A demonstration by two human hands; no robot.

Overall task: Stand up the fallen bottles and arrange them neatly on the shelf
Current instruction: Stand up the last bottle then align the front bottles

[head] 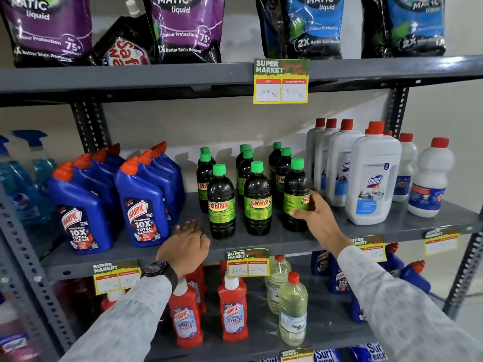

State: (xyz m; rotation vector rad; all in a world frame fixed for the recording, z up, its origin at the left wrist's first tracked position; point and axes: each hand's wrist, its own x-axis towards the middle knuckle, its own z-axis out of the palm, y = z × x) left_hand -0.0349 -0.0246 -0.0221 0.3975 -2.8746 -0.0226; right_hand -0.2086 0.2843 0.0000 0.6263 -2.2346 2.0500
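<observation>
Several dark Sunny bottles with green caps stand upright in three rows on the grey middle shelf (261, 244). My right hand (313, 218) grips the front right Sunny bottle (295, 189) around its lower label; the label is turned sideways. The front middle Sunny bottle (257, 199) and front left Sunny bottle (220, 202) face forward. My left hand (187, 244) rests flat on the shelf edge, just left of the front left bottle, holding nothing.
Blue Harpic bottles (141, 205) stand left of the Sunny rows, white Domex bottles (371, 178) right. Detergent pouches (183, 27) fill the top shelf. Red Harpic bottles (232, 309) and clear bottles (292, 309) stand on the lower shelf. Price tags (247, 262) hang on shelf edges.
</observation>
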